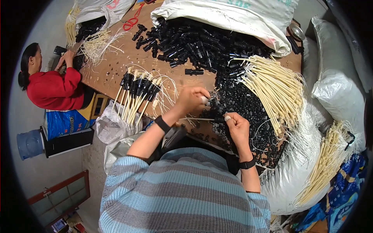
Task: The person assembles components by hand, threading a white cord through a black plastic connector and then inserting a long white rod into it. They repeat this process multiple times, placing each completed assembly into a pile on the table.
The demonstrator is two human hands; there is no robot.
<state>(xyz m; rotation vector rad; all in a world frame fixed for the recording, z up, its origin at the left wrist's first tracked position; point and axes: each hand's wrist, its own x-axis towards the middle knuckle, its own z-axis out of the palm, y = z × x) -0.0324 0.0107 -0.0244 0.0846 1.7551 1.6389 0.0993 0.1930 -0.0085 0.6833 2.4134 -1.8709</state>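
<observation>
A wooden table (116, 73) fills the upper view, ringed by white woven sacks (334, 97); beyond the fingers, a wide heap of black plastic connectors (202, 42) spills from an open sack; to the right of the fingers lies a thick bundle of cream tubes (276, 89); to their left, a row of finished cream tubes capped with black connectors (138, 91) fans across the table; just under and right of the fingers spreads a pile of small black parts (252, 112); the left hand (191, 100) is curled closed, fingertips pinched on a small pale piece (205, 99) that is too small to identify; the right hand (236, 128) sits just below it, fingers folded around a thin tube (202, 119) that runs leftward, thumb pressed on top; at the far left another person in a red top (52, 89) works at the table's edge.
</observation>
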